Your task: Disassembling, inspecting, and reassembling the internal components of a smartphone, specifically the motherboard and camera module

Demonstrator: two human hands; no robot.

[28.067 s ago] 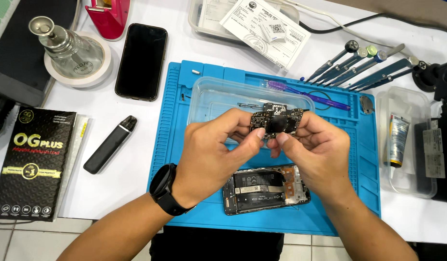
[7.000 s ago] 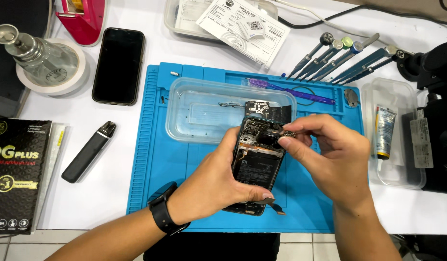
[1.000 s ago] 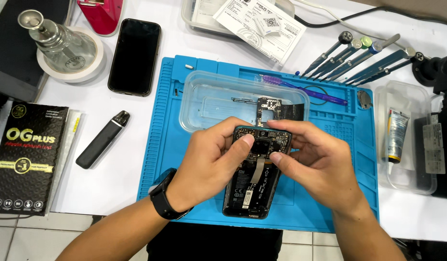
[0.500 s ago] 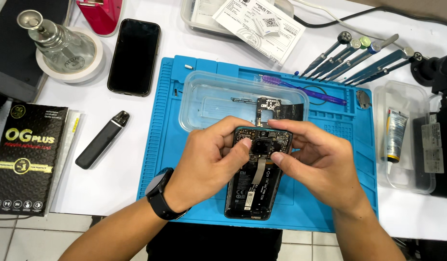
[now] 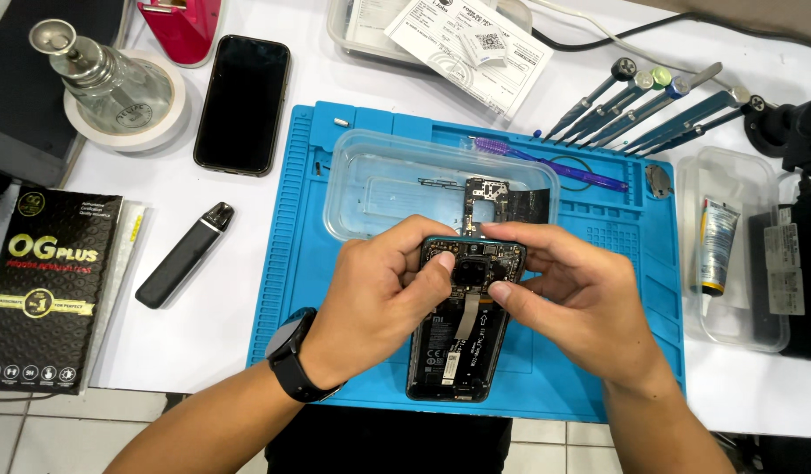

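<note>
We hold the opened black phone with bare insides [image 5: 458,325] in both hands, left hand [image 5: 379,294] and right hand [image 5: 577,307] pinching its far end; its long side points near to far.

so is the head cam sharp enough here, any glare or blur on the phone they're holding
Head view: evenly lit and sharp; the opened phone shows its board and flex cable clearly between the left hand and right hand. Soft shadows lie under both hands on the blue mat. Mild glare marks the clear plastic tray and the glass bottle. No motion blur; slight wide-angle bend at the edges.
</note>
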